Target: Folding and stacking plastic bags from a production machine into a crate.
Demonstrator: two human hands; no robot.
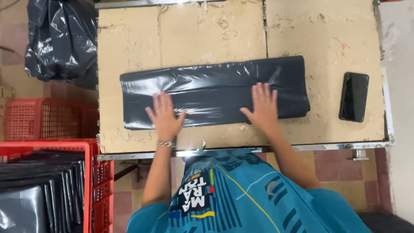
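A long folded black plastic bag [215, 84] lies flat across a worn tan table [181, 34]. My left hand [164, 115] presses palm-down on the bag's near left part, fingers spread, a bracelet at the wrist. My right hand [263, 105] rests flat on the bag's near right part, fingers apart. Neither hand grips anything.
A black phone [354, 96] lies on the table at the right. A full black plastic sack [60, 39] sits on the floor at the upper left. Red plastic crates [43, 118] stand at the left; the nearest crate [88, 181] holds several folded black bags [39, 190]. The table's metal edge [302, 147] runs along the front.
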